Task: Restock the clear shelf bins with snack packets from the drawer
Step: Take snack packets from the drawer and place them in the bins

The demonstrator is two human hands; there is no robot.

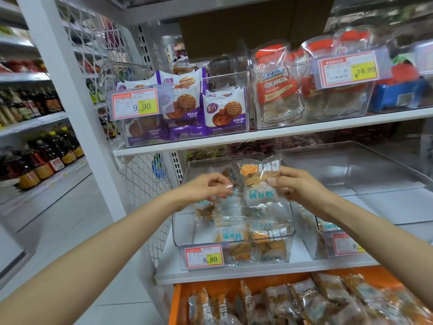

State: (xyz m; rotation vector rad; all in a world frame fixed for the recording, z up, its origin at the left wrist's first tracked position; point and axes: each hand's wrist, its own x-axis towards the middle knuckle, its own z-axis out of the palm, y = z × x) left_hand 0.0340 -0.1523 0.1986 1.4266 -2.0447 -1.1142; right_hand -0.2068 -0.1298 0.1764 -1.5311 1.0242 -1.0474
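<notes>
— What do the hands hold?
— The right hand (298, 187) pinches a snack packet (259, 172) over the clear bin (185, 228). The left hand (206, 187) curls its fingers round a second packet (230, 175).
— The drawer?
— The orange drawer (175, 306) sits below the bin, heaped with packets.

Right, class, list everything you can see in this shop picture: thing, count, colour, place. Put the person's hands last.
8.80 bin: one, clear, lower shelf, part-filled with packets.
drawer: one, orange, below, full of packets.
biscuit packets: several, purple, upper-left bin.
red packets: several, red-orange, upper-right bins.
price tags: four, red-yellow, bin fronts.
oil bottles: many, dark amber, left shelves.
left hand: fingers pinch brown packet over bin.
right hand: fingers pinch orange-print packet over bin.
</notes>
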